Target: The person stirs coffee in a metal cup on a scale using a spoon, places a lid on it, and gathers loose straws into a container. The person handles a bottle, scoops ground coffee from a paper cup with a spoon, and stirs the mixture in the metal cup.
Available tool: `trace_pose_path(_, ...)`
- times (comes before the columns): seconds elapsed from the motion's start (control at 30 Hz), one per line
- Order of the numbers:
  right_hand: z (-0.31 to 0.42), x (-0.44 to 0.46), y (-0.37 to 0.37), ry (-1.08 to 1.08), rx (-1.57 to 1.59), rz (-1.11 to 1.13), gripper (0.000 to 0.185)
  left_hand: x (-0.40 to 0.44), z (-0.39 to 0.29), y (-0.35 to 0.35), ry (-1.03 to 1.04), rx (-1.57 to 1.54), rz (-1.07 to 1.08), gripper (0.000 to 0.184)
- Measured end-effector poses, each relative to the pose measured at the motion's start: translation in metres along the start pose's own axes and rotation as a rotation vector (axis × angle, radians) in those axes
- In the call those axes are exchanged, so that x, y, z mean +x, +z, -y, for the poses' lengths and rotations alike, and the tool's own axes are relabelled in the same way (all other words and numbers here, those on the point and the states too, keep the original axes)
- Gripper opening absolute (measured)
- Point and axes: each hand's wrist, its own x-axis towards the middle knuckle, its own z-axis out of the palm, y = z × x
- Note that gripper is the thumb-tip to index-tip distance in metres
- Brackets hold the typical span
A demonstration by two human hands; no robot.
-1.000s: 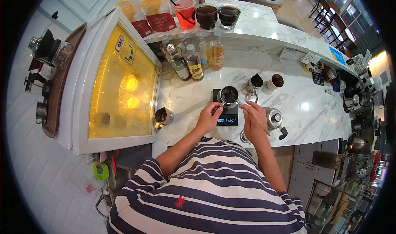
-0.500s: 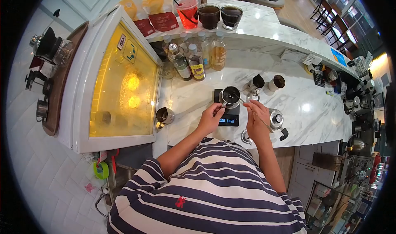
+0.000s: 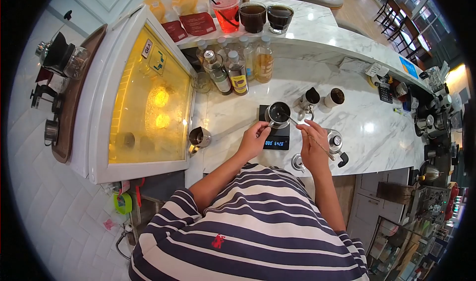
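A small metal pitcher (image 3: 271, 124) with dark liquid in it rests on a black digital scale (image 3: 281, 144) whose blue display is lit. My left hand (image 3: 255, 140) is closed on the pitcher's near left side, at its handle. In my right hand (image 3: 313, 141) is a long bar spoon (image 3: 322, 149) with a twisted shaft, its lower end dipping into the dark liquid. Close to my right hand a steel kettle (image 3: 335, 140) with a black knob handle stands on the marble counter. A small round metal piece (image 3: 297, 162) lies near the counter's front edge.
Behind the pitcher stand another metal pitcher (image 3: 312, 95) and a cup of dark grounds (image 3: 337, 96). A steel jug (image 3: 200, 138) is beside the yellow-lit fridge (image 3: 153, 102). Several bottles (image 3: 238, 78) and filled drink glasses (image 3: 280, 18) line the back.
The spoon's shaft has swung round in my right hand, its top end now further right and lower. My left hand keeps its hold on the pitcher. The scale's reading has changed.
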Motion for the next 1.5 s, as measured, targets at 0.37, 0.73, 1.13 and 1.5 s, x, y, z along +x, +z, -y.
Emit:
trace_pose_path(0.37, -0.002, 0.004, -0.001, 0.025, 0.035, -0.002, 0.014, -0.001, -0.003, -0.002, 0.001, 0.024, 0.004, 0.025)
trace_pose_path(0.73, -0.003, 0.005, -0.003, 0.042, 0.033, 0.002, 0.017, -0.001, -0.002, -0.004, -0.004, 0.047, -0.007, 0.026)
trace_pose_path(1.13, -0.003, 0.007, -0.002, 0.013, 0.043, -0.011, 0.014, 0.000, 0.001, 0.002, 0.038, -0.016, -0.055, 0.023)
trace_pose_path(1.5, -0.004, 0.011, -0.004, 0.008, 0.041, 0.018, 0.015, 0.000, -0.002, -0.001, 0.014, -0.024, -0.016, 0.023)
